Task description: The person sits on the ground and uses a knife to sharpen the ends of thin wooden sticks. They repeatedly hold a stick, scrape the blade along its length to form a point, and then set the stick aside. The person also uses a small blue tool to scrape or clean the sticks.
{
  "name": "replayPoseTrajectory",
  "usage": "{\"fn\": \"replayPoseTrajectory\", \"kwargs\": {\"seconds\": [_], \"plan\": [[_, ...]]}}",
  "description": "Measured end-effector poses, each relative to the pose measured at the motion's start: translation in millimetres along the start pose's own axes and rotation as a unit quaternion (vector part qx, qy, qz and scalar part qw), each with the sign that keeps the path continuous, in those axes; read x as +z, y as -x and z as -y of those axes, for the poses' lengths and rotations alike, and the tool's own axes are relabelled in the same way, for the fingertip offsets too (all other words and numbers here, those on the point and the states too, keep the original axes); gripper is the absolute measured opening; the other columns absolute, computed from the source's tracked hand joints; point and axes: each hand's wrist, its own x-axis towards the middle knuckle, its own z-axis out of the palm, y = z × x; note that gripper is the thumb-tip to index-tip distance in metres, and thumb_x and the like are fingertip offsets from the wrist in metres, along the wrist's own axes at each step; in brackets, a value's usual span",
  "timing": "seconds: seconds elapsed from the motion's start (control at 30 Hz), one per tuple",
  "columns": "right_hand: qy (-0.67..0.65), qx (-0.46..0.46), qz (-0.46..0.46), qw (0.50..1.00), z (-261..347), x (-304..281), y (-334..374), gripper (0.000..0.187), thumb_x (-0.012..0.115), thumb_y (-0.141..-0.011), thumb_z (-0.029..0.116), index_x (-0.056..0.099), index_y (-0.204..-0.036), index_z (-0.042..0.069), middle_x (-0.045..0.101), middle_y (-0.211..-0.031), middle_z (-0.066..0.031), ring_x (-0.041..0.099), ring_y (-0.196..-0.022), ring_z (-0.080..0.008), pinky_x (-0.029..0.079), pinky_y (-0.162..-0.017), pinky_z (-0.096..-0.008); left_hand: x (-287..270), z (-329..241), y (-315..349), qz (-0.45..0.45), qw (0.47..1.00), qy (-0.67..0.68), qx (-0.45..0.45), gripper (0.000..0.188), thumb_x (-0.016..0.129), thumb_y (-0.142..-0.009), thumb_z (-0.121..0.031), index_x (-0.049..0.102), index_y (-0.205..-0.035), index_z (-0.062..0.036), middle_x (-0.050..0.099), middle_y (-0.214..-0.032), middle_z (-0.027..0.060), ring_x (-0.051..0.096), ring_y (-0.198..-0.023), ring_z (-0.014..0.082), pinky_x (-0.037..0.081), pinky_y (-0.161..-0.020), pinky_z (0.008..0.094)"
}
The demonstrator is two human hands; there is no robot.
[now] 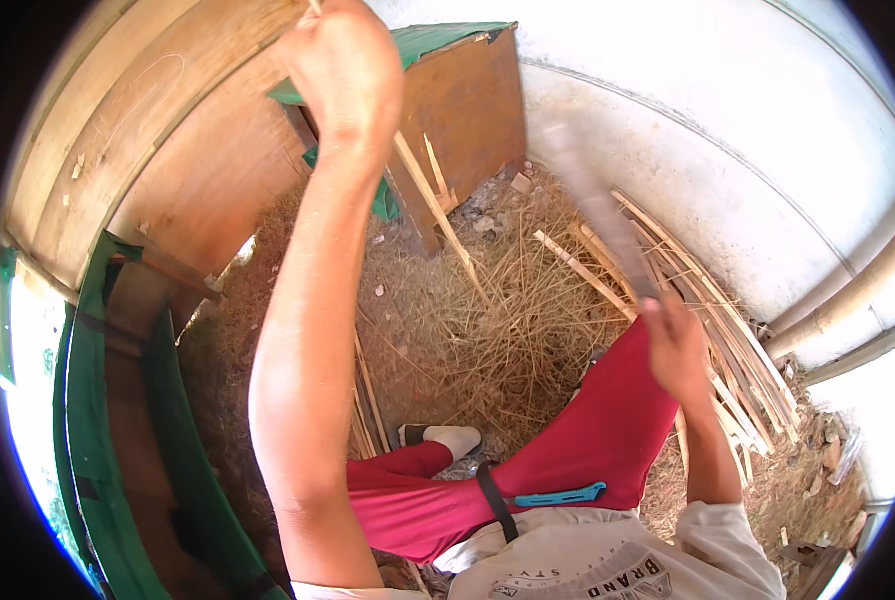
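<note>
Standing at the left, a green-covered frame (pixel 85 430) edges the scene. Raised in the far part, left of centre, the left hand (pixel 342 60) is closed around a pale strip (pixel 432 195), which slants down to the right; whether its lower end touches the ground (pixel 417 355) cannot be told. Near the left forearm (pixel 307 350), a few loose strips (pixel 364 430) lie apart from the others. Beyond stands a brown wooden box (pixel 477 110). At the centre, a heap of thin shavings (pixel 527 340) suggests that much material is already removed. Farther right, a long, blurred tool (pixel 607 205), apparently a blade, points far and slightly left from the right hand (pixel 675 345), whose fingers wrap its near end beside the red trousers (pixel 597 430). At the right, a stack of strips (pixel 717 320) lies near the white wall (pixel 717 90); whether these are finished or untrimmed cannot be told. The work is judged well under way, the held strip not yet laid down
</note>
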Motion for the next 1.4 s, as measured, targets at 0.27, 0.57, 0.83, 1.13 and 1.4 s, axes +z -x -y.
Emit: {"fn": "replayPoseTrajectory", "kwargs": {"seconds": [0.27, 0.57, 0.83, 1.13, 1.4], "plan": [[-0.099, -0.085, 0.052, 0.99, 99.1, 95.7, -44.8, 0.031, 0.045, -0.107, 0.023, 0.059, -0.099, -0.003, 0.058, -0.058, -0.0235, 0.061, -0.054, -0.0445, 0.046, -0.055, -0.0522, 44.2, 5.6, -2.0, -0.082, 0.993, -0.028, 0.078, 0.041, 0.05, -0.101, -0.023, 0.063, -0.085, 0.0123, 0.063, -0.073, 0.0293, 0.063, -0.069, 0.0404, 0.045, -0.065, 0.0519], [-0.085, -0.058, 0.127, 0.987, 85.2, 140.0, -52.6, 0.03, 0.045, -0.107, 0.018, 0.06, -0.099, -0.007, 0.062, -0.06, -0.0233, 0.066, -0.054, -0.0423, 0.052, -0.053, -0.0506, 43.7, 50.9, -34.0, -0.099, 0.979, -0.096, 0.151, 0.036, 0.052, -0.101, -0.025, 0.06, -0.076, -0.0005, 0.056, -0.061, 0.0107, 0.051, -0.049, 0.0269, 0.04, -0.044, 0.0394], [-0.099, -0.103, 0.037, 0.989, 122.3, 119.7, -58.6, 0.03, 0.049, -0.106, 0.019, 0.06, -0.093, -0.005, 0.062, -0.058, -0.0228, 0.065, -0.053, -0.044, 0.052, -0.054, -0.0537, 24.1, 8.0, -14.1, -0.007, 0.974, 0.209, -0.086, 0.038, 0.049, -0.098, -0.009, 0.027, -0.067, -0.0136, 0.022, -0.057, -0.0007, 0.019, -0.049, 0.0123, 0.017, -0.049, 0.0339], [-0.083, -0.074, 0.042, 0.993, 94.1, 129.5, -52.1, 0.03, 0.052, -0.105, 0.02, 0.062, -0.09, -0.003, 0.059, -0.057, -0.023, 0.061, -0.05, -0.042, 0.049, -0.051, -0.0501, 11.9, 6.3, -11.2, -0.026, 0.965, 0.242, -0.102, 0.039, 0.048, -0.098, -0.007, 0.024, -0.068, -0.0145, 0.021, -0.059, -0.0013, 0.02, -0.051, 0.0122, 0.018, -0.05, 0.0336], [-0.007, -0.033, 0.09, 0.995, 11.6, 215.1, -9.6, 0.031, 0.052, -0.104, 0.021, 0.063, -0.09, -0.005, 0.063, -0.064, -0.0254, 0.067, -0.061, -0.0448, 0.053, -0.057, -0.0525, 3.3, 4.9, -9.6, -0.033, 0.973, 0.214, -0.076, 0.034, 0.049, -0.098, -0.011, 0.033, -0.068, -0.0095, 0.025, -0.058, 0.0002, 0.026, -0.046, 0.0136, 0.019, -0.045, 0.0334]]}}
